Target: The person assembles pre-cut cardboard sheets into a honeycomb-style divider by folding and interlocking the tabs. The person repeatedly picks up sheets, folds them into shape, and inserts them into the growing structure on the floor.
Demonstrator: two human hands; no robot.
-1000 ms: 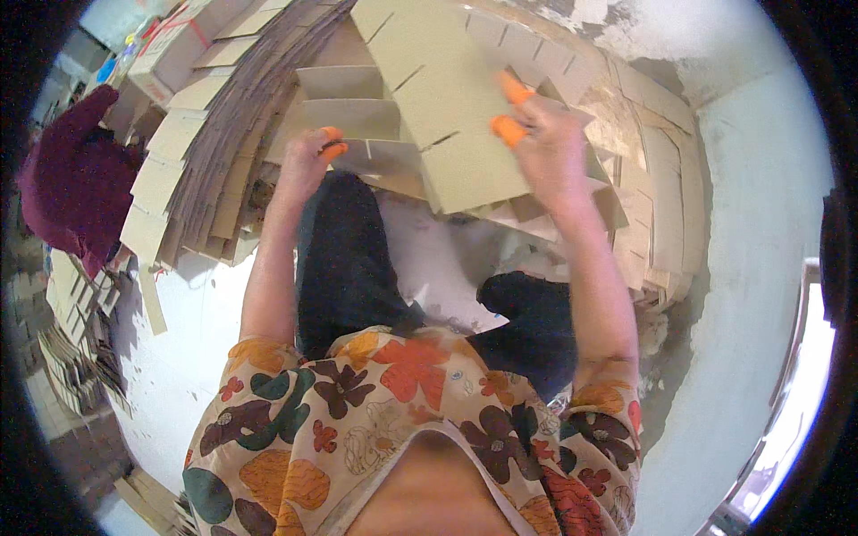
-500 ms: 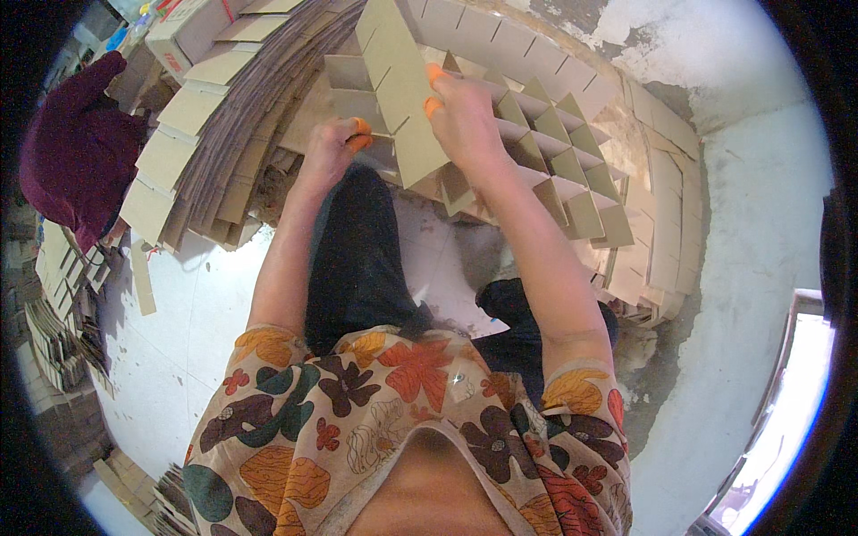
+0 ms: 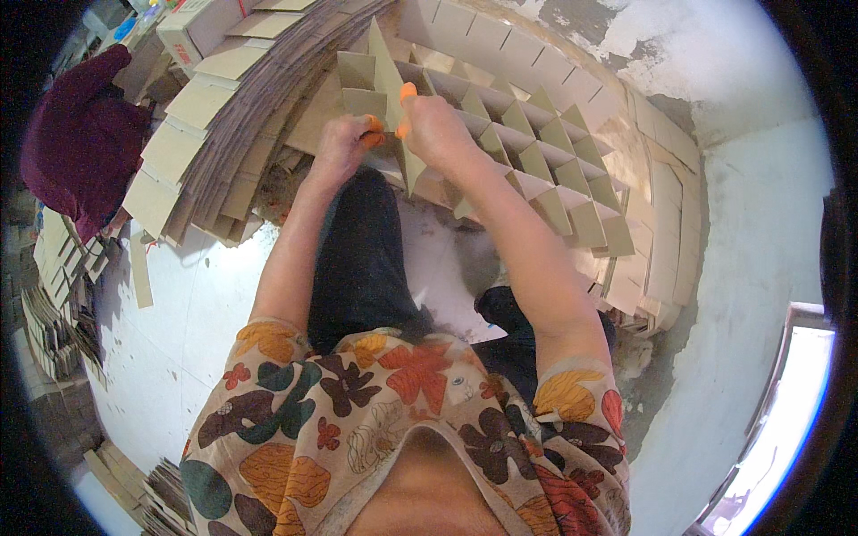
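A cardboard divider grid (image 3: 533,162) of interlocking slotted strips spreads in front of me, to the right. At its left side a long cardboard strip (image 3: 387,79) stands nearly on edge. My right hand (image 3: 435,130), with orange coverings on thumb and finger, is closed on this strip's near part. My left hand (image 3: 344,147) is closed, fingertips also orange-covered, beside the short cross pieces (image 3: 357,85) left of the strip. It seems to pinch the end of one, though the fingers partly hide it. The lower slots of the strip are hidden.
A long leaning row of slotted cardboard strips (image 3: 207,112) curves along the left. More slotted sheets (image 3: 518,49) stand behind the grid, and stacks (image 3: 666,214) line the wall at right. A person in a dark maroon top (image 3: 82,138) bends over at far left.
The long strip has turned from showing its broad face to nearly edge-on, upright at the grid's left. My right hand moved left and slightly down with it; my left hand shifted slightly right.
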